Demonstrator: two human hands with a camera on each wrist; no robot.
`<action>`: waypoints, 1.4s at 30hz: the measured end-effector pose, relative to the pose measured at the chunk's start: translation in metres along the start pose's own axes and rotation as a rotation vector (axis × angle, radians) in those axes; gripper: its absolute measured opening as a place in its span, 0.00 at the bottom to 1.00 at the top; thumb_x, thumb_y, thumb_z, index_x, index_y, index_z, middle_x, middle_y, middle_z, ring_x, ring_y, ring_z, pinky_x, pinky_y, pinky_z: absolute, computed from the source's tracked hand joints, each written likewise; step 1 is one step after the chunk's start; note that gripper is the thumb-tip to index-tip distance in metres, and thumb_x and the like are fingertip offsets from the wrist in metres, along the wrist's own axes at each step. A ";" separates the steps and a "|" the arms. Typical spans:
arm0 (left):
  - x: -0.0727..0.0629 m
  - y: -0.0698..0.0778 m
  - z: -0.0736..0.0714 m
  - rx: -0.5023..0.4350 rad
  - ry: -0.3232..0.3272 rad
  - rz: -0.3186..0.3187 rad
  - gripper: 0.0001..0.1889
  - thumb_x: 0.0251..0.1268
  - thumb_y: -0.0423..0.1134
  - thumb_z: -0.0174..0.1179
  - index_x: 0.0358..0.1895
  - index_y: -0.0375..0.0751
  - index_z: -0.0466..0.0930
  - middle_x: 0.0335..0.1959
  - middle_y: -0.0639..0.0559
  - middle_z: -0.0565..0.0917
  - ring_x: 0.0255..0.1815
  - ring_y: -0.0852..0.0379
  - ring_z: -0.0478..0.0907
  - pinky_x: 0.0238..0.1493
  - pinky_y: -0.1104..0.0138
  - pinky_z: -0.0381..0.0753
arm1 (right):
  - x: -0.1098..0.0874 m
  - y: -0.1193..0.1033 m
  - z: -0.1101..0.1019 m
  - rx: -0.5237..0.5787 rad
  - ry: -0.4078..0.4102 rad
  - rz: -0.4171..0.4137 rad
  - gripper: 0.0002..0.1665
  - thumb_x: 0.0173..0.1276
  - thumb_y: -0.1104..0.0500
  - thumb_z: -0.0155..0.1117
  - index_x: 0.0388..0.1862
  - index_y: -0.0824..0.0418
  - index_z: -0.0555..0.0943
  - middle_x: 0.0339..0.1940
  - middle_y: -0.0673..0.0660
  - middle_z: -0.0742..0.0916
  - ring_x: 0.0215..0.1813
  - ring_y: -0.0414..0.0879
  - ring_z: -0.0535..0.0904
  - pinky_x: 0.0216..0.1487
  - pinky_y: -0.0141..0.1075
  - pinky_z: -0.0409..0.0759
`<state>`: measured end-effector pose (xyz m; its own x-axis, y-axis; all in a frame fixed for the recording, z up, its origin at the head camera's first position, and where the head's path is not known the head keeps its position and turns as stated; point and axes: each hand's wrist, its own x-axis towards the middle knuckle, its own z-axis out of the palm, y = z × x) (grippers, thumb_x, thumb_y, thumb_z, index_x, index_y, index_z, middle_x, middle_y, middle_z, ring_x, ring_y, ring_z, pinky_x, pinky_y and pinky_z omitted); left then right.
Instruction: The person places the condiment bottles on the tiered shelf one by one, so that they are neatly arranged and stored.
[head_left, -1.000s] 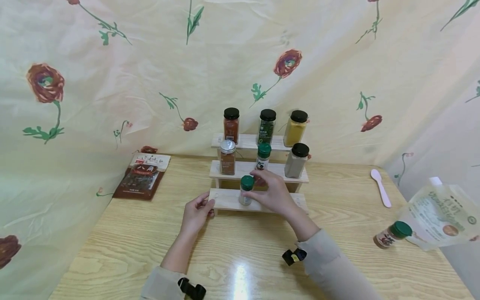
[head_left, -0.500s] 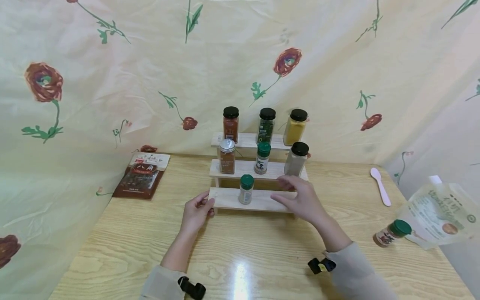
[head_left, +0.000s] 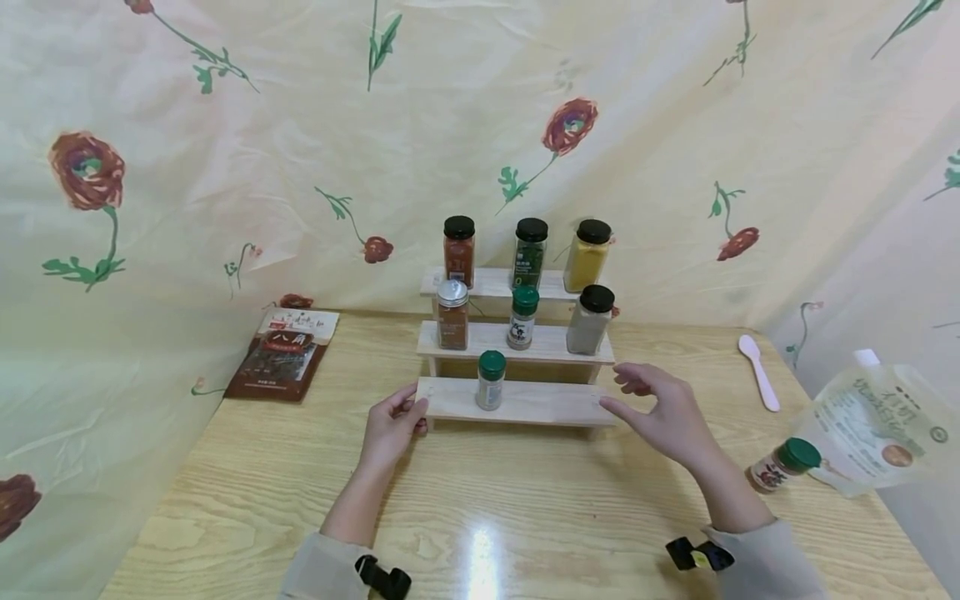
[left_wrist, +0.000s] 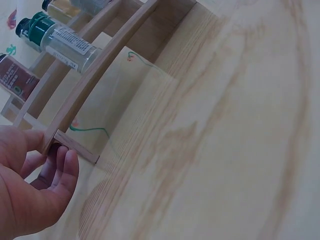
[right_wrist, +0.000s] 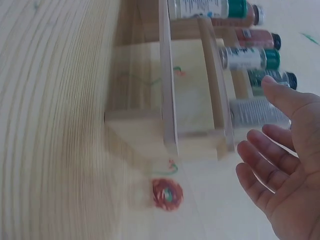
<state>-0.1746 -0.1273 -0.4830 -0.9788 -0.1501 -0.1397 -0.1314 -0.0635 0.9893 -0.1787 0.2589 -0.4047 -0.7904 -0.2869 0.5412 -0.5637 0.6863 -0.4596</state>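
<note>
A three-tier wooden spice rack stands on the table. My left hand holds the left end of its lowest shelf, thumb on top and fingers curled underneath, as the left wrist view shows. On that shelf stands a green-capped glass spice jar, left of the middle. My right hand is just off the rack's right end, holding nothing, its fingers loosely bent and thumb apart. The middle tier carries a silver-capped jar, a small green-capped jar and a black-capped grey jar.
Black-capped jars of red, green and yellow spice stand on the top tier. A brown spice packet lies at left. At right are a pale spoon, another green-capped jar and a white spouted pouch.
My right hand has let go of the green-capped jar on the lowest shelf and moved right, past the rack's end. My left hand has stayed on the rack.
</note>
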 end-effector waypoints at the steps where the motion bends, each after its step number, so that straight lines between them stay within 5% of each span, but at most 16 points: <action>1: 0.000 0.000 0.000 -0.002 0.001 -0.001 0.23 0.72 0.31 0.62 0.68 0.32 0.74 0.41 0.46 0.75 0.34 0.56 0.81 0.38 0.69 0.88 | -0.002 0.002 -0.003 -0.006 0.007 0.003 0.27 0.55 0.64 0.81 0.54 0.66 0.83 0.41 0.59 0.89 0.39 0.52 0.86 0.42 0.29 0.85; 5: -0.001 -0.001 0.001 -0.003 0.004 -0.002 0.23 0.72 0.31 0.62 0.68 0.32 0.75 0.40 0.46 0.75 0.33 0.56 0.81 0.38 0.69 0.88 | -0.012 0.008 -0.015 -0.032 0.018 0.035 0.27 0.55 0.65 0.81 0.54 0.66 0.83 0.41 0.59 0.88 0.40 0.53 0.85 0.44 0.18 0.78; 12: -0.001 -0.001 0.002 -0.010 0.006 -0.001 0.23 0.71 0.31 0.63 0.67 0.31 0.75 0.39 0.46 0.76 0.32 0.56 0.81 0.36 0.70 0.88 | -0.025 0.014 -0.037 -0.085 0.030 0.105 0.28 0.57 0.61 0.81 0.55 0.67 0.82 0.42 0.61 0.88 0.40 0.56 0.84 0.45 0.13 0.73; 16: -0.001 0.000 0.002 -0.007 0.001 0.001 0.23 0.72 0.31 0.63 0.67 0.30 0.75 0.40 0.46 0.76 0.32 0.57 0.81 0.35 0.70 0.88 | -0.033 0.019 -0.049 -0.097 0.047 0.133 0.28 0.56 0.61 0.81 0.55 0.67 0.83 0.42 0.61 0.88 0.41 0.46 0.83 0.46 0.12 0.71; 24: -0.002 0.000 0.002 -0.005 -0.002 0.003 0.22 0.72 0.31 0.63 0.67 0.31 0.75 0.40 0.45 0.76 0.32 0.58 0.80 0.36 0.71 0.88 | -0.049 0.032 -0.071 -0.119 0.090 0.189 0.29 0.56 0.59 0.82 0.56 0.67 0.83 0.42 0.64 0.88 0.43 0.18 0.71 0.44 0.11 0.69; 34: -0.002 0.000 0.002 0.003 -0.008 0.011 0.23 0.72 0.32 0.63 0.67 0.30 0.75 0.41 0.45 0.76 0.32 0.58 0.80 0.36 0.71 0.88 | -0.066 0.047 -0.095 -0.214 0.124 0.266 0.30 0.55 0.56 0.82 0.54 0.67 0.83 0.42 0.64 0.89 0.44 0.14 0.66 0.41 0.13 0.66; 42: -0.002 -0.001 0.001 -0.002 0.001 0.004 0.23 0.72 0.31 0.62 0.67 0.31 0.74 0.40 0.46 0.76 0.33 0.56 0.81 0.36 0.70 0.88 | -0.087 0.064 -0.115 -0.263 0.035 0.312 0.31 0.57 0.53 0.82 0.55 0.68 0.82 0.46 0.70 0.86 0.44 0.15 0.63 0.34 0.23 0.68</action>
<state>-0.1732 -0.1263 -0.4834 -0.9792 -0.1510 -0.1356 -0.1270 -0.0651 0.9898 -0.1183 0.4046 -0.4007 -0.9027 -0.0176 0.4300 -0.2136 0.8857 -0.4122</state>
